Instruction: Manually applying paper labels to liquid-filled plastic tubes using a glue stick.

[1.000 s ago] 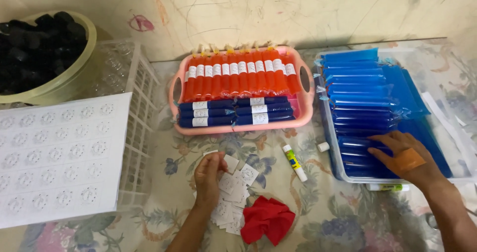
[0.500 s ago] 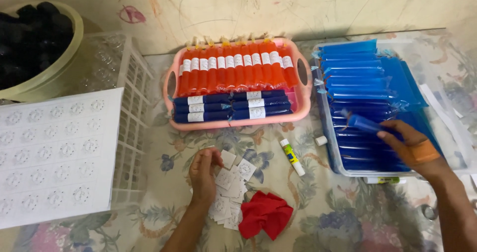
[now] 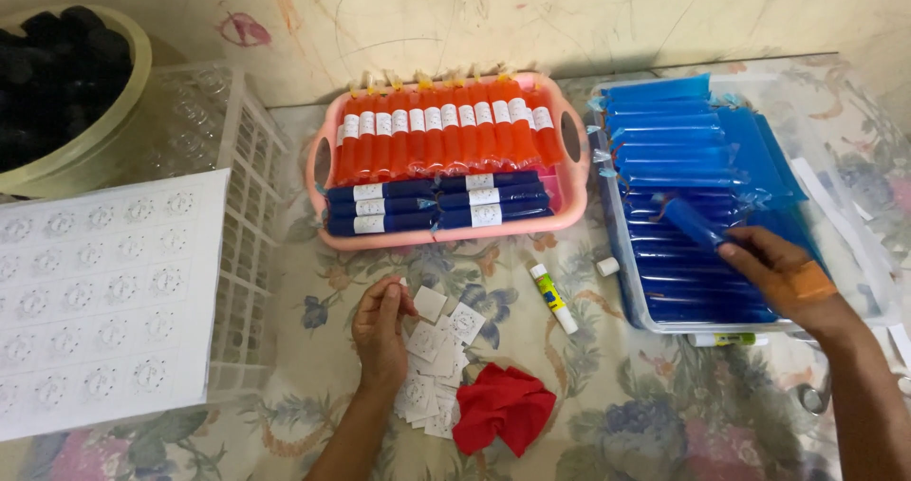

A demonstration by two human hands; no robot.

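Note:
My right hand [image 3: 778, 274], with an orange plaster on its back, grips a blue ice tube [image 3: 691, 221] and holds it tilted above the clear tub [image 3: 622, 282] full of blue tubes. My left hand [image 3: 380, 327] rests on the floral cloth with its fingertips pinched on a small white paper label [image 3: 404, 287], beside a loose pile of square labels [image 3: 432, 367]. An uncapped glue stick [image 3: 553, 298] lies between my hands, its white cap [image 3: 607, 266] by the tub.
A pink tray [image 3: 569, 196] holds labelled orange and dark blue tubes. A red cloth [image 3: 503, 407] lies near the labels. At left are a white sheet of printed labels [image 3: 104, 301], a white plastic crate [image 3: 251, 225] and a bowl of black pieces [image 3: 57, 92].
My right hand went from lying flat on the blue tubes to gripping one and lifting it out of the tub. My left hand stayed on the labels.

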